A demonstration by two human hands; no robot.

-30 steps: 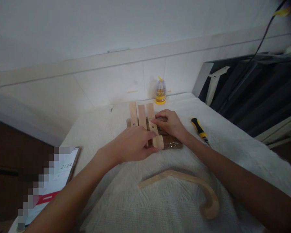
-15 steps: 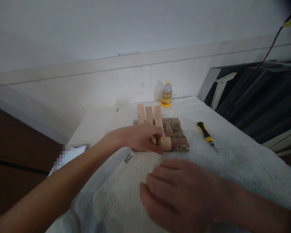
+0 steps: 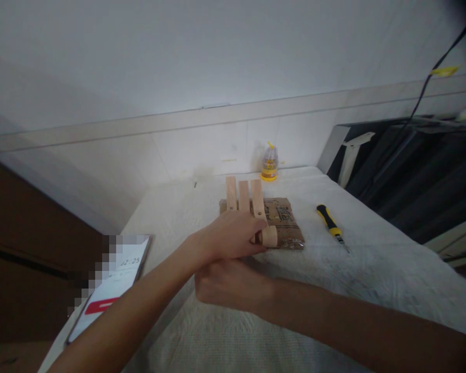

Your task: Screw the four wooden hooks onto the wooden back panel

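Three pale wooden strips (image 3: 258,196) lie side by side across a brown printed package (image 3: 287,220) in clear plastic. Small dark round spots, holes or screw heads, show on two of them. My left hand (image 3: 233,235) is closed over their near ends, thumb and finger around a short wooden piece (image 3: 271,237) that crosses there. Just below, my right hand (image 3: 229,285) passes under the left wrist, its fingers curled by the cloth. Its fingertips, and anything in them, are hidden.
A yellow-and-black screwdriver (image 3: 332,226) lies on the white cloth (image 3: 310,321) to the right. A yellow-capped clear bottle (image 3: 269,165) stands by the wall. At left rests a phone (image 3: 120,274); one small screw (image 3: 195,185) is farther back. Dark panels (image 3: 404,160) lean at right.
My right hand has moved left and forward, under my left wrist, over the spot where two screws lay. My left hand keeps its place on the wood. The view has shifted slightly.
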